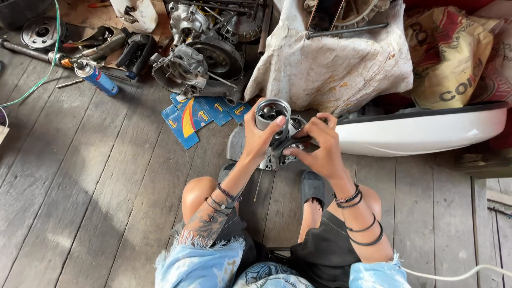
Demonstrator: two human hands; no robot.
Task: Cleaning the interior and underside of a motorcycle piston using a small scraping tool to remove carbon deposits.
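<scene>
I sit on a wooden floor with both hands raised in front of my knees. My left hand [260, 137] grips a round metal piston [272, 112], its hollow open end turned up toward me. My right hand [317, 145] pinches a small dark part [292, 145] just below the piston, right beside my left hand. Under both hands an aluminium engine case [236, 144] lies on the floorboards, mostly hidden by my hands.
A larger engine block [200, 58] sits at the back with tools around it. A blue spray can [95, 77] lies at left, flattened blue cartons [192, 117] near the case. A white cloth-covered heap [333, 58], a printed sack [453, 58] and a white body panel [421, 130] stand right.
</scene>
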